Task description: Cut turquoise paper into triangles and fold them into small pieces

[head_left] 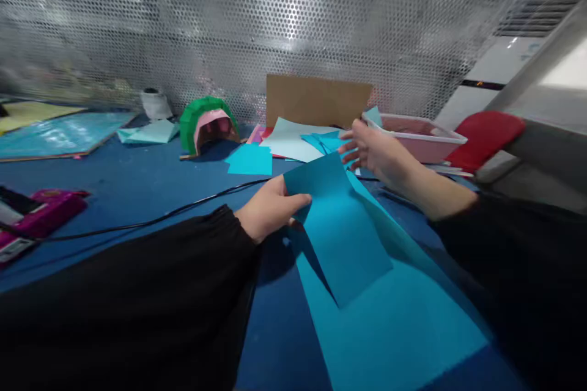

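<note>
My left hand (275, 204) pinches the left edge of a small blue paper sheet (342, 232), its thumb on top and fingers underneath. This sheet is raised and tilted over a longer blue paper sheet (394, 324) on the table, whose right side curls upward. My right hand (373, 149) is lifted just beyond the small sheet's upper right corner, fingers apart and nothing visible in them. Past the hands lie blue paper pieces (251, 159) and a pale sheet (293, 140).
A green and pink paper arch (206, 122) stands at the back. A brown cardboard panel (316, 101) leans behind the papers, beside a pink bin (419, 134). A black cable (183, 212) crosses the blue table (151, 177) near a magenta device (50, 214). A red chair (488, 134) is at right.
</note>
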Tool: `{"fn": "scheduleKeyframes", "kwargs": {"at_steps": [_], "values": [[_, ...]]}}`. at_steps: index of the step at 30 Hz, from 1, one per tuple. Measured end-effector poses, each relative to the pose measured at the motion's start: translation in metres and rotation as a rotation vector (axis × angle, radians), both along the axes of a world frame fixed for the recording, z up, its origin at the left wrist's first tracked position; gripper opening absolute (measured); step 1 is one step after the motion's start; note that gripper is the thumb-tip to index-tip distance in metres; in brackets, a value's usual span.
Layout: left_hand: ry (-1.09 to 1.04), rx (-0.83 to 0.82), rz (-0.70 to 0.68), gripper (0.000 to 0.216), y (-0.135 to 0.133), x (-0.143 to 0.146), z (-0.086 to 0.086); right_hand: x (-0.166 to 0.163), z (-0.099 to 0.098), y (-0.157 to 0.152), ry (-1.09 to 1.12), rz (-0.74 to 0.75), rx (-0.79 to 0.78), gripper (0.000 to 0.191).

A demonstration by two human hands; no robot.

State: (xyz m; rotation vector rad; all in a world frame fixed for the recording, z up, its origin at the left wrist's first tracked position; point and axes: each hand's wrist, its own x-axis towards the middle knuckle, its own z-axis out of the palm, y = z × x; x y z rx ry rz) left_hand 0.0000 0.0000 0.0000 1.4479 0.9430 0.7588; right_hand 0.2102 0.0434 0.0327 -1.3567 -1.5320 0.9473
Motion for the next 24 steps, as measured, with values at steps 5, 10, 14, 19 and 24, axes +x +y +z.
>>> {"fn": "scheduleKeyframes", "kwargs": {"at_steps": [5, 10, 14, 19, 24], "values": [[0.079, -0.044, -0.136, 0.038, -0.006, 0.008, -0.001, 0.016, -0.033, -0.047, -0.262, 0.113, 0.000, 0.039], [0.485, 0.729, -0.055, 0.066, -0.005, 0.002, -0.012, 0.037, -0.055, -0.041, -0.414, 0.117, 0.087, 0.030], [0.676, 1.061, -0.414, 0.043, -0.008, -0.002, -0.012, 0.043, -0.065, -0.036, -0.512, 0.144, 0.242, 0.017], [0.741, 1.119, -0.596, 0.050, -0.012, 0.002, -0.012, 0.042, -0.070, -0.045, -0.576, 0.184, 0.428, 0.016], [0.774, 1.146, -0.624, 0.053, -0.012, 0.002, -0.014, 0.043, -0.072, -0.056, -0.656, 0.194, 0.559, 0.021]]}}
